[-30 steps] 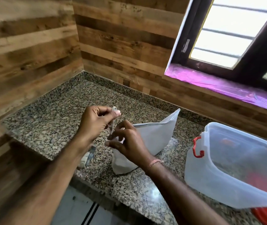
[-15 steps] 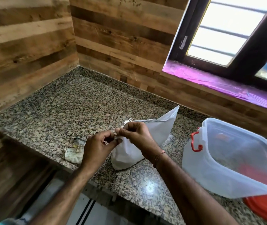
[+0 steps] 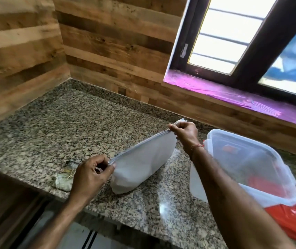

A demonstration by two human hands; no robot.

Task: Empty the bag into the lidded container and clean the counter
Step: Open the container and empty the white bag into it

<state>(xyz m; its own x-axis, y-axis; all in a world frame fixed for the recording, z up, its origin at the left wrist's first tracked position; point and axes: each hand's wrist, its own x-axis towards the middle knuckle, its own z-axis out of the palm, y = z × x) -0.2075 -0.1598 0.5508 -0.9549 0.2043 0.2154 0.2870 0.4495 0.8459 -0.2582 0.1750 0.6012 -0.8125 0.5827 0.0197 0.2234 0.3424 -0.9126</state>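
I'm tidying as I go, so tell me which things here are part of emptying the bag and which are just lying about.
Part of the job:
white bag, pinched at both top corners by left hand and right hand
clear container
red lid
granite counter

Lying about:
crumpled scrap beside the left hand

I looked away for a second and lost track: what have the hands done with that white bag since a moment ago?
Both hands were together at the near corner of the bag. Now they have spread apart: the right hand has slid to the far corner and lifted it, while the left hand pinches the near corner, stretching the top edge taut. The bag's base stays on the counter; the container and the scraps have not moved.
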